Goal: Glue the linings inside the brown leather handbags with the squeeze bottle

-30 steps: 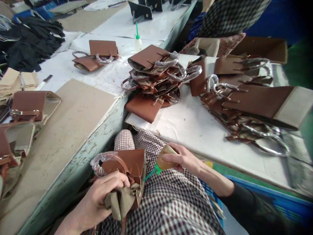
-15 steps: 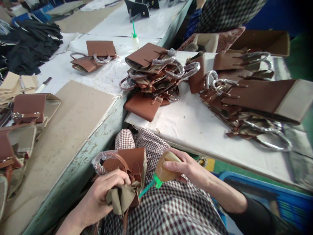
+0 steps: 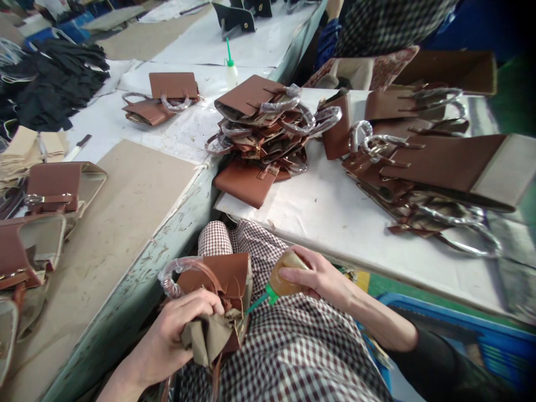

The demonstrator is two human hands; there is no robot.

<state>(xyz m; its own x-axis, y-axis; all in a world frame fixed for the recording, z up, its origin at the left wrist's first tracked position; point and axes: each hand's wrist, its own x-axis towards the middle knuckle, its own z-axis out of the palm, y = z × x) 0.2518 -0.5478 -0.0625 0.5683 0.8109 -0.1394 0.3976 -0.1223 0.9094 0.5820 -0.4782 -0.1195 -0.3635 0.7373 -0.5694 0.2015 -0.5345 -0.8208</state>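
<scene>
Lower centre, on your lap: your left hand [image 3: 176,335] has its grip clamped on the small brown leather handbag [image 3: 224,274] and its olive fabric lining [image 3: 207,339]. Your right hand [image 3: 322,276] has its grip closed round the amber green-nozzled squeeze bottle [image 3: 282,280]. Risk: an oversqueeze would probably drip onto the leather.

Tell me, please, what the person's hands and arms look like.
The left hand and right hand are bare: no gloves, rings or watch show. A black sleeve covers the right arm from near the elbow; the forearm is uncovered. The left forearm is uncovered to the picture's edge.
</scene>
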